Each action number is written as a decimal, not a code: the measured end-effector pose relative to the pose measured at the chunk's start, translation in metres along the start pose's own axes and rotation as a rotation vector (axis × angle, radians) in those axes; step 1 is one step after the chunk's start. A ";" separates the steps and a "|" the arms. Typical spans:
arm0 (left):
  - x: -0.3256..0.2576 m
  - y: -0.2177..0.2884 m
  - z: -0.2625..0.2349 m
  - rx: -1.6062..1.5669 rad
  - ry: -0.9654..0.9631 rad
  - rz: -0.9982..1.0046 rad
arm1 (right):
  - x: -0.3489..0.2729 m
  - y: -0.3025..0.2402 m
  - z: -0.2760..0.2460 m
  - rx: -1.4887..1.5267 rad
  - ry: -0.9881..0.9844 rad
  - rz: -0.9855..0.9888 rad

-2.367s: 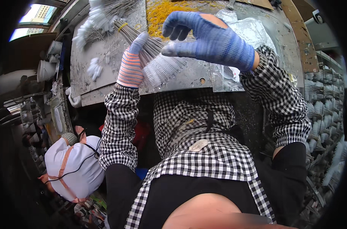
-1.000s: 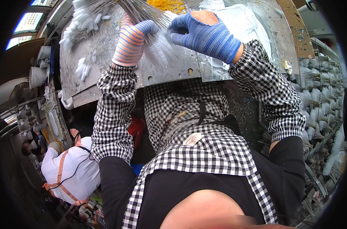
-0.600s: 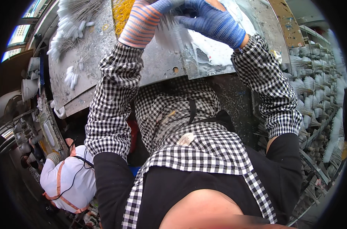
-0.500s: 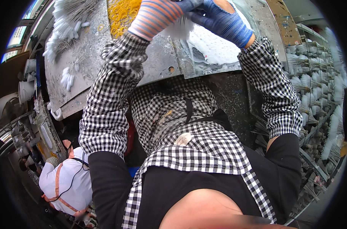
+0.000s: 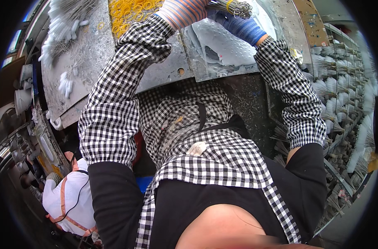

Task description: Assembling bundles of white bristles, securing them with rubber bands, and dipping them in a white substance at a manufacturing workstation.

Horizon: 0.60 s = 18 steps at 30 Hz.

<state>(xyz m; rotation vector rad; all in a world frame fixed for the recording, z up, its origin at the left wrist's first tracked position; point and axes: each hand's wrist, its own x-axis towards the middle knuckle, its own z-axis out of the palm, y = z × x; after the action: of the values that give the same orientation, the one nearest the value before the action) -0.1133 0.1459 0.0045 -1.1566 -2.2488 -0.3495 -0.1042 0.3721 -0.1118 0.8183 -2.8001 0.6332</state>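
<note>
Your right hand [image 5: 239,23] grips a banded bundle of thin wires [image 5: 234,6] lying crosswise at the top edge, above the metal surface [image 5: 164,74]. Your left hand [image 5: 182,10] sits just left of it; whether it grips, you cannot tell.

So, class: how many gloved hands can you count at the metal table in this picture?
2. The left hand, in a striped glove, is at the top edge beside the yellow rubber bands. The right hand, in a blue glove, is under a banded wire bundle. Both are partly cut off.

Clear plastic bag [image 5: 222,45] on bench [image 5: 93,54]
</note>
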 end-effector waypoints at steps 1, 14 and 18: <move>-0.002 0.000 0.002 0.024 0.020 0.003 | 0.001 0.007 0.008 -0.066 -0.002 -0.003; 0.001 0.006 0.007 -0.079 -0.010 -0.026 | -0.013 0.013 0.008 -0.054 0.023 0.002; 0.001 0.005 0.006 -0.073 -0.045 -0.026 | -0.007 -0.012 -0.005 -0.028 0.114 -0.068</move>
<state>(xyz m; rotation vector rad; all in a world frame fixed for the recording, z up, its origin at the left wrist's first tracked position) -0.1119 0.1524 0.0003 -1.1837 -2.3091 -0.4227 -0.0911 0.3682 -0.1052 0.8408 -2.6612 0.6084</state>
